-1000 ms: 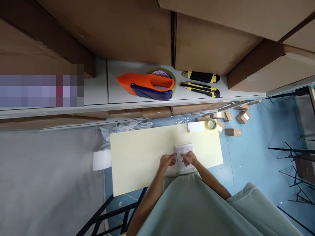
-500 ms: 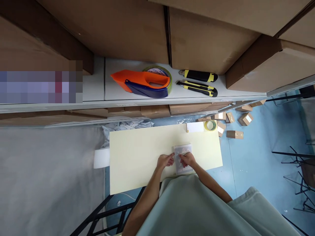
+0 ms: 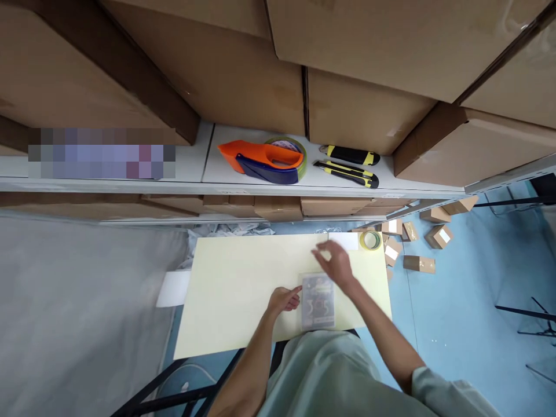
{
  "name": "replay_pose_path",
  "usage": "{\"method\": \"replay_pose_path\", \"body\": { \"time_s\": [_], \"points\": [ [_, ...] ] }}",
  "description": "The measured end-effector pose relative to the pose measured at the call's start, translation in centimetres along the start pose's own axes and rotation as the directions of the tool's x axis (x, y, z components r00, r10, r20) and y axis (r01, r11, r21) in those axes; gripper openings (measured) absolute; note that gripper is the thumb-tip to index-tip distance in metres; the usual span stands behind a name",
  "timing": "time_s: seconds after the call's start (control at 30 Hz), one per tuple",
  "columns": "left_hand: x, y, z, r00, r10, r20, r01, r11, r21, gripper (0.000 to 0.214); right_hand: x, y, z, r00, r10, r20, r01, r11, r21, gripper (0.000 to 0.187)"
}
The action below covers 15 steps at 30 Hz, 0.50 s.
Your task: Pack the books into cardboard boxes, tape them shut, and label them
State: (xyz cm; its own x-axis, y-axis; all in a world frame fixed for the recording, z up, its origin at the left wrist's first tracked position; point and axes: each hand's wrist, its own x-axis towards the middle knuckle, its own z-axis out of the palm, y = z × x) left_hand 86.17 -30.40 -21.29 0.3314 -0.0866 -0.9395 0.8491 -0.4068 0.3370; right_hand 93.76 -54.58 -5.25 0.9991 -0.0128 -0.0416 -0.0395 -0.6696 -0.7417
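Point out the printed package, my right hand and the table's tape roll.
Printed package (image 3: 318, 306): head view, middle of top face.
Right hand (image 3: 337, 264): head view, back of hand.
Tape roll (image 3: 362, 241): head view, left side of ring.

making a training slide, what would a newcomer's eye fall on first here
Probably the bright orange-and-blue tool on the shelf, upper middle, partly covering a roll of tape. Next, two black-and-yellow utility knives just right of it. Then, lower down on the pale table, the flat grey packet with large printed digits.
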Motion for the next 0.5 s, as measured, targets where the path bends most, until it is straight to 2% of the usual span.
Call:
{"method": "replay_pose_path", "body": {
  "time_s": [0.03,0.1,0.17,0.23,0.3,0.4,0.5],
  "points": [
    [-0.1,0.0,-0.1,1.000,0.000,0.000,0.000,1.000,0.002,0.076,2.6,-1.2,-2.4,0.980,-0.158,-0.122,0.149,0.986,-0.078,0.027],
    [-0.2,0.1,-0.2,1.000,0.001,-0.002,-0.001,1.000,0.010,0.077,7.5,-3.3,-7.0,0.896,-0.347,-0.278,0.274,0.923,-0.270,0.029],
    [-0.4,0.3,-0.2,1.000,0.004,-0.004,-0.004,1.000,0.019,0.077,11.4,-4.5,-10.8,0.848,-0.426,-0.316,0.275,0.862,-0.426,0.035],
    [-0.6,0.5,-0.2,1.000,0.006,-0.006,-0.006,1.000,0.025,0.075,14.2,-4.9,-13.3,0.855,-0.436,-0.280,0.249,0.819,-0.517,0.044],
    [-0.7,0.7,-0.1,1.000,0.004,-0.010,-0.004,1.000,0.029,0.072,16.0,-4.5,-14.6,0.881,-0.417,-0.223,0.238,0.798,-0.554,0.051],
    [-0.9,0.9,0.1,1.000,0.002,-0.019,-0.002,1.000,0.030,0.068,17.2,-3.8,-15.1,0.906,-0.402,-0.130,0.259,0.771,-0.581,0.053],
    [-1.1,0.8,0.2,1.000,0.013,-0.021,-0.013,1.000,0.020,0.066,16.6,-4.3,-15.4,0.891,-0.441,-0.106,0.312,0.766,-0.562,0.051]
  ]
}}
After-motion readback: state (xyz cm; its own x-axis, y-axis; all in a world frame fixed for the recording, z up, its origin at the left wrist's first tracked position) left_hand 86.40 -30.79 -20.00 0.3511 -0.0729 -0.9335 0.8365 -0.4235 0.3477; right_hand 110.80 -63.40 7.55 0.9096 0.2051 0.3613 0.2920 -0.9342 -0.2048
